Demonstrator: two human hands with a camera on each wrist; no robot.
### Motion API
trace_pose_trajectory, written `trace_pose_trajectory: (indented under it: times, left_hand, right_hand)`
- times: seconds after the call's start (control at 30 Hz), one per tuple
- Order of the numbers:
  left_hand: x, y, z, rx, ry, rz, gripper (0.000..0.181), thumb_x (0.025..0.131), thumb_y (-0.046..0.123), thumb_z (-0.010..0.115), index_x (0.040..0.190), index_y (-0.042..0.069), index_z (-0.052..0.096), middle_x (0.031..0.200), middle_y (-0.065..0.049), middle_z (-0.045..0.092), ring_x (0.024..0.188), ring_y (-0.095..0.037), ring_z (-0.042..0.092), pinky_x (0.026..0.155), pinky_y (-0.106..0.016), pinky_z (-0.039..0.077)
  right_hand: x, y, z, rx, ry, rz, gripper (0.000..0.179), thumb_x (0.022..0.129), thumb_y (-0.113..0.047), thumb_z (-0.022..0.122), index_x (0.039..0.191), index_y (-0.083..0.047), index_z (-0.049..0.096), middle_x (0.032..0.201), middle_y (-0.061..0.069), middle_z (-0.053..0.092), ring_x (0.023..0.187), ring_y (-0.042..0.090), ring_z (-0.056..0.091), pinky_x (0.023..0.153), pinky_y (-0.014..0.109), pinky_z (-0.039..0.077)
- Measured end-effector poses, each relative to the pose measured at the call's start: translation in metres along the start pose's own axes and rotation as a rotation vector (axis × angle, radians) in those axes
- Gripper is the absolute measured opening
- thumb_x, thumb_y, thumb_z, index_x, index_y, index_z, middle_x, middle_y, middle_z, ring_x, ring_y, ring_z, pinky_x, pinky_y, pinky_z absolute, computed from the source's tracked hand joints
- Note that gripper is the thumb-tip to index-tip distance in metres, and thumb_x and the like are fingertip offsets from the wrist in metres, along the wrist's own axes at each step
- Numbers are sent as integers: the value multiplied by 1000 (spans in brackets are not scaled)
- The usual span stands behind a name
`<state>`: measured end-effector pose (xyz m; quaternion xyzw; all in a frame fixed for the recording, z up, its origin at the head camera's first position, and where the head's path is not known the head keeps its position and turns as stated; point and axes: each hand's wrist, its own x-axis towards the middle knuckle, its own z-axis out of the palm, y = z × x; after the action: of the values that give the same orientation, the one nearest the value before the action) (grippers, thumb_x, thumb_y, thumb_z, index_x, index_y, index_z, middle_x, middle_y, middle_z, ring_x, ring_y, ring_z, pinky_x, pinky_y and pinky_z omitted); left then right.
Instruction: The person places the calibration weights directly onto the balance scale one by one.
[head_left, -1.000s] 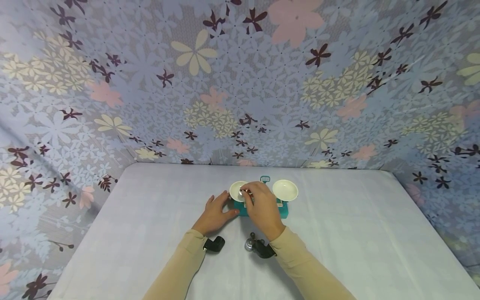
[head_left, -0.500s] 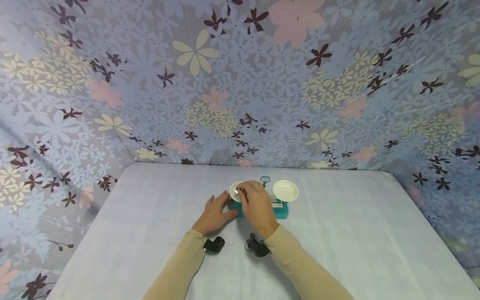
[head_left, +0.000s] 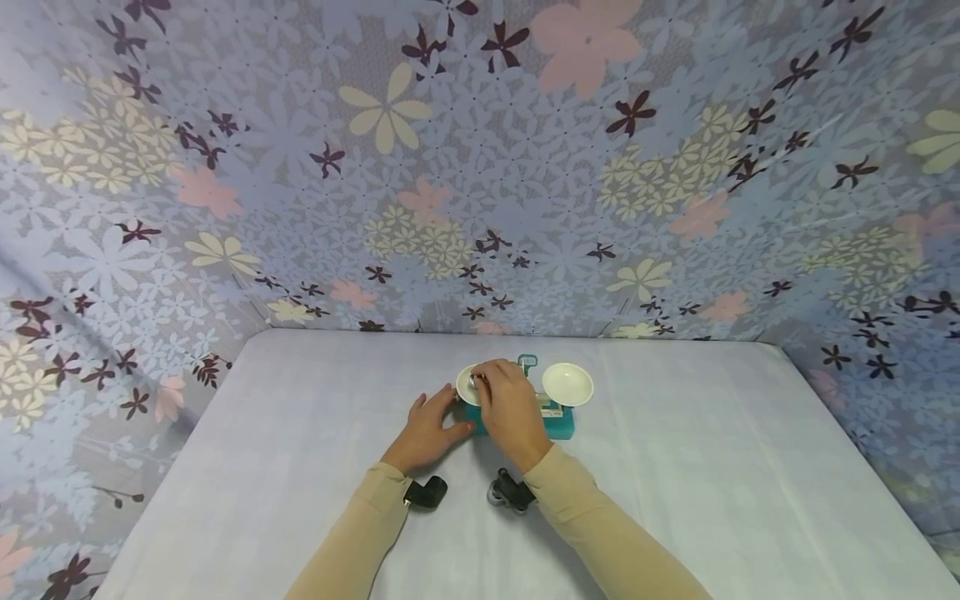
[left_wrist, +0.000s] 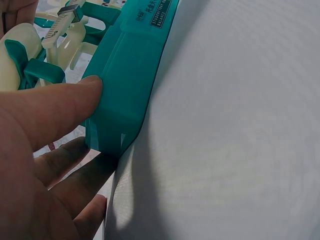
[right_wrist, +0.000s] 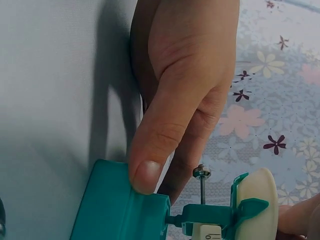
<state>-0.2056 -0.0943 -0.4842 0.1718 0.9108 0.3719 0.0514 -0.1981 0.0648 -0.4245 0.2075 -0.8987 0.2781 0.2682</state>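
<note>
A teal balance scale (head_left: 558,427) with two white pans stands on the table. My left hand (head_left: 427,433) holds the left end of its base; in the left wrist view the thumb (left_wrist: 82,97) lies on the teal base (left_wrist: 127,75) and the fingers reach round its end. My right hand (head_left: 513,412) is over the left pan (head_left: 463,386), pinching a small shiny metal weight (head_left: 474,381), mostly hidden by the fingers. The right pan (head_left: 567,384) has nothing in it. In the right wrist view the left pan (right_wrist: 262,205) is seen edge-on.
Several small metal weights (head_left: 495,495) stand on the white-covered table, partly behind the black camera (head_left: 516,490) on my right wrist. Another black camera (head_left: 426,492) is on my left wrist. A flowered fabric wall (head_left: 480,208) rises behind the table.
My right hand has shifted a little to the left over the left pan, carrying the metal weight with it and uncovering more of the scale's middle. My left hand keeps its place on the base.
</note>
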Motion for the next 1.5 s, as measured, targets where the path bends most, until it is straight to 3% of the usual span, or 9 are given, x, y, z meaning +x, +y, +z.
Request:
trace_pose_trajectory:
  times: [0.8, 1.17, 1.5]
  left_hand:
    - [-1, -1, -1, -6, -5, 3, 70, 90, 40, 57, 143, 2, 32, 145, -16, 34, 137, -28, 26, 114, -48, 4]
    - [0, -2, 1, 6, -5, -8, 71, 90, 40, 57, 144, 2, 30, 146, -13, 34, 137, -26, 25, 114, -46, 3]
    - [0, -1, 0, 4, -6, -6, 71, 90, 40, 57, 143, 1, 31, 146, -15, 34, 137, -27, 26, 114, -47, 3]
  right_hand:
    - [4, 3, 7, 13, -9, 5, 9, 89, -8, 61, 96, -5, 67, 95, 7, 64, 89, 21, 59, 77, 33, 53]
    - [4, 2, 7, 12, 25, -22, 14, 88, -7, 63, 101, -4, 67, 95, 8, 64, 89, 21, 60, 75, 33, 54]
    - [4, -1, 1, 21, 2, -16, 18, 87, -8, 64, 105, -5, 66, 99, 8, 63, 95, 21, 59, 81, 34, 52]
